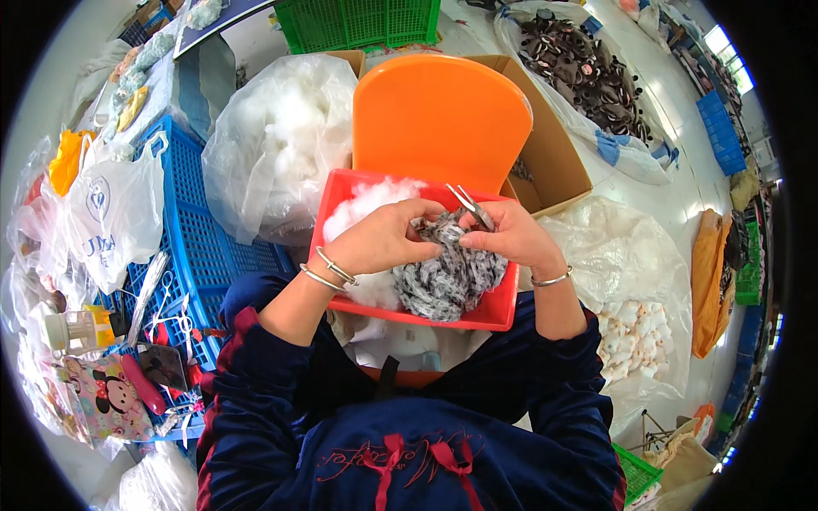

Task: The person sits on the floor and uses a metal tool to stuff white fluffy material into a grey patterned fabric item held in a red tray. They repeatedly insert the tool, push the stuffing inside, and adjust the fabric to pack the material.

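In front of me, a red plastic tray (pixel 409 317) holds white stuffing fluff (pixel 375 200) and a heap of grey-and-white mottled plush (pixel 452 277). My left hand (pixel 396 234) pinches the upper part of the plush between thumb and fingers. From the other side, my right hand (pixel 507 234) also grips the plush at its top edge. Metal forceps (pixel 467 203) are tucked in that right hand, their two prongs parted and pointing up and away from me. Its fingers hide the handle end. Exactly where the fingertips meet the plush is partly hidden.
An orange chair (pixel 441 119) stands just beyond the tray, with a cardboard box (pixel 554 162) behind it. A clear bag of stuffing (pixel 277 145) is at left, beside blue crates (pixel 217 264) bearing tools. White pieces (pixel 635 341) lie on plastic sheeting at right; dark pieces (pixel 584 77) fill another bag.
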A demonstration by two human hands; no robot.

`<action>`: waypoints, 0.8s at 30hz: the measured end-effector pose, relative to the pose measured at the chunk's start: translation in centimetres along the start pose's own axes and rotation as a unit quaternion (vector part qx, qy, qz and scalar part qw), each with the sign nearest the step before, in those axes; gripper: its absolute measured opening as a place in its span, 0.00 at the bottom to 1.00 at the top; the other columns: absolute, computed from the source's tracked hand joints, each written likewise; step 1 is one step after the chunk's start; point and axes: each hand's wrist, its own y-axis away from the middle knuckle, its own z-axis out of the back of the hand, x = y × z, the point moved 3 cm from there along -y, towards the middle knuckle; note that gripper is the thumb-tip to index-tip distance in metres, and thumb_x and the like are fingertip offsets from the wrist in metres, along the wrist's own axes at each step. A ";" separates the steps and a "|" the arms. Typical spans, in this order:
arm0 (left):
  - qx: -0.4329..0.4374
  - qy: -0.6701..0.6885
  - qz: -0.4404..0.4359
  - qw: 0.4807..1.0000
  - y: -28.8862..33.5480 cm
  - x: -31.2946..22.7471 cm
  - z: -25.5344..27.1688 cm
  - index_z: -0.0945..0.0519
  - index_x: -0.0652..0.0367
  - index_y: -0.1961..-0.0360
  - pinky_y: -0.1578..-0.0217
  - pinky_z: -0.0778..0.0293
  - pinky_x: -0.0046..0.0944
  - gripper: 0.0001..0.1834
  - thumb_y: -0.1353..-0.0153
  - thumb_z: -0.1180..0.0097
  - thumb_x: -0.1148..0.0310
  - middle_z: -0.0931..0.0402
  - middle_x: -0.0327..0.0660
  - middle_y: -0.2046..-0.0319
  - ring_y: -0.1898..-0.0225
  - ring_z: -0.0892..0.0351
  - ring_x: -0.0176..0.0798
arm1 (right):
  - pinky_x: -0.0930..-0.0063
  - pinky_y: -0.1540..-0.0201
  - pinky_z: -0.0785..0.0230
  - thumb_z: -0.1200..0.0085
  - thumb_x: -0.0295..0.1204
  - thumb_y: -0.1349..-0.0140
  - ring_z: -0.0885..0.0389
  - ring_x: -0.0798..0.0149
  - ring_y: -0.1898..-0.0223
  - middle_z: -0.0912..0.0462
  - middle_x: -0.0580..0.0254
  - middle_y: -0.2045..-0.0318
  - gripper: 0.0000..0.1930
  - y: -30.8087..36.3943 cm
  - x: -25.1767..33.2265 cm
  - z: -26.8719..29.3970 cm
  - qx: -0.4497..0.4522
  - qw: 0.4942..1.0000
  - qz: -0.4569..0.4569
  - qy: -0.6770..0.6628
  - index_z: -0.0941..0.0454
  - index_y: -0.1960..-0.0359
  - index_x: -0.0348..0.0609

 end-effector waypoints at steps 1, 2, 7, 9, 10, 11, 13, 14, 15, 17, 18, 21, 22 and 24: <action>-0.007 0.001 -0.018 1.000 -0.1 0.2 -0.2 0.25 0.62 0.47 0.62 0.26 0.31 0.23 0.45 0.37 0.71 0.22 0.40 0.58 0.66 0.24 0.30 | 0.84 0.65 0.35 0.38 0.24 0.41 0.29 0.81 0.68 0.23 0.75 0.71 0.08 0.0 0.0 0.0 -0.004 1.000 0.001 -0.014 0.21 0.62 0.36; -0.013 0.002 -0.037 0.999 -0.3 0.7 -0.6 0.24 0.63 0.48 0.63 0.26 0.31 0.21 0.44 0.37 0.70 0.21 0.40 0.61 0.67 0.25 0.29 | 0.84 0.66 0.36 0.38 0.25 0.41 0.30 0.82 0.69 0.24 0.75 0.72 0.07 0.0 -0.1 -0.1 -0.009 1.000 0.002 -0.027 0.21 0.62 0.36; 0.024 -0.145 0.046 0.988 -0.5 0.4 -0.5 0.19 0.63 0.60 0.66 0.25 0.39 0.14 0.43 0.40 0.65 0.21 0.45 0.74 0.73 0.21 0.41 | 0.87 0.71 0.41 0.38 0.29 0.40 0.34 0.84 0.73 0.27 0.79 0.75 0.08 -0.1 -0.7 0.3 -0.060 0.998 0.019 -0.028 0.21 0.64 0.38; -0.015 -0.251 0.006 0.968 -0.5 0.8 -0.1 0.18 0.62 0.68 0.67 0.25 0.47 0.14 0.44 0.42 0.60 0.23 0.51 0.79 0.74 0.21 0.53 | 0.87 0.73 0.43 0.38 0.31 0.39 0.35 0.84 0.74 0.28 0.80 0.76 0.08 -0.2 -0.6 0.4 -0.067 0.996 0.043 -0.036 0.21 0.65 0.39; 0.015 -0.286 0.021 0.958 -0.4 1.5 -0.1 0.17 0.61 0.66 0.65 0.25 0.47 0.14 0.45 0.42 0.60 0.22 0.51 0.77 0.72 0.20 0.53 | 0.86 0.73 0.42 0.39 0.31 0.39 0.34 0.83 0.75 0.27 0.78 0.76 0.08 -0.1 -0.6 0.5 -0.074 0.995 0.047 -0.055 0.20 0.65 0.39; 0.044 -0.320 0.035 0.946 -0.2 2.3 -0.2 0.17 0.61 0.65 0.64 0.25 0.48 0.15 0.45 0.42 0.60 0.21 0.51 0.75 0.69 0.20 0.54 | 0.86 0.72 0.40 0.39 0.30 0.39 0.33 0.82 0.76 0.25 0.77 0.76 0.08 -0.1 -0.5 0.6 -0.081 0.993 0.051 -0.073 0.20 0.66 0.39; 0.055 -0.334 0.015 0.941 0.1 2.5 -0.3 0.17 0.60 0.63 0.61 0.24 0.48 0.16 0.46 0.41 0.59 0.20 0.50 0.71 0.66 0.19 0.54 | 0.87 0.74 0.41 0.39 0.30 0.39 0.33 0.82 0.77 0.25 0.77 0.76 0.08 -0.1 -0.2 0.7 -0.099 0.989 0.035 -0.101 0.20 0.65 0.39; 0.038 -0.312 -0.019 0.949 0.4 2.2 -0.5 0.17 0.60 0.61 0.60 0.24 0.47 0.17 0.46 0.41 0.59 0.19 0.50 0.68 0.64 0.19 0.53 | 0.87 0.76 0.43 0.40 0.30 0.39 0.34 0.83 0.78 0.27 0.78 0.77 0.08 0.0 0.2 0.6 -0.111 0.988 0.014 -0.111 0.20 0.64 0.39; 0.023 -0.290 -0.052 0.955 0.5 1.3 -0.5 0.17 0.60 0.60 0.59 0.24 0.46 0.18 0.46 0.41 0.59 0.19 0.50 0.65 0.62 0.19 0.53 | 0.88 0.77 0.45 0.40 0.31 0.38 0.36 0.84 0.79 0.28 0.79 0.77 0.08 0.0 0.4 0.4 -0.123 0.985 -0.008 -0.122 0.20 0.63 0.39; 0.022 -0.136 -0.003 0.990 0.1 -0.3 -0.2 0.19 0.64 0.54 0.60 0.24 0.37 0.20 0.43 0.39 0.61 0.19 0.45 0.62 0.63 0.19 0.42 | 0.89 0.78 0.46 0.40 0.30 0.38 0.36 0.84 0.79 0.28 0.79 0.78 0.08 -0.3 0.6 -0.1 -0.100 0.979 0.023 -0.178 0.20 0.62 0.39; 0.013 -0.036 0.013 0.999 0.0 -0.8 -0.3 0.20 0.65 0.54 0.61 0.24 0.35 0.19 0.42 0.39 0.62 0.20 0.43 0.64 0.64 0.20 0.38 | 0.89 0.79 0.47 0.40 0.29 0.38 0.36 0.84 0.80 0.28 0.78 0.78 0.08 -0.5 0.7 -0.3 -0.086 0.974 0.039 -0.206 0.20 0.61 0.39; -0.031 0.147 0.048 0.987 -0.2 -1.9 -0.1 0.21 0.65 0.57 0.70 0.28 0.26 0.15 0.38 0.39 0.64 0.24 0.36 0.69 0.71 0.26 0.25 | 0.88 0.78 0.47 0.41 0.28 0.38 0.37 0.85 0.79 0.28 0.79 0.77 0.08 -0.9 1.0 -0.7 -0.093 0.980 0.046 -0.169 0.19 0.59 0.38; -0.048 0.170 0.050 0.983 -0.3 -2.1 0.1 0.21 0.64 0.59 0.72 0.29 0.26 0.14 0.38 0.39 0.64 0.24 0.35 0.70 0.73 0.26 0.25 | 0.88 0.77 0.46 0.41 0.28 0.38 0.36 0.85 0.78 0.28 0.79 0.77 0.08 -1.0 1.1 -0.7 -0.093 0.982 0.046 -0.160 0.20 0.59 0.38; -0.093 0.186 0.055 0.977 -0.6 -1.4 0.2 0.21 0.62 0.65 0.75 0.32 0.26 0.11 0.37 0.40 0.64 0.25 0.33 0.75 0.76 0.27 0.24 | 0.88 0.76 0.46 0.41 0.27 0.38 0.36 0.85 0.77 0.28 0.79 0.77 0.08 -1.3 1.1 -0.9 -0.092 0.984 0.047 -0.143 0.20 0.59 0.38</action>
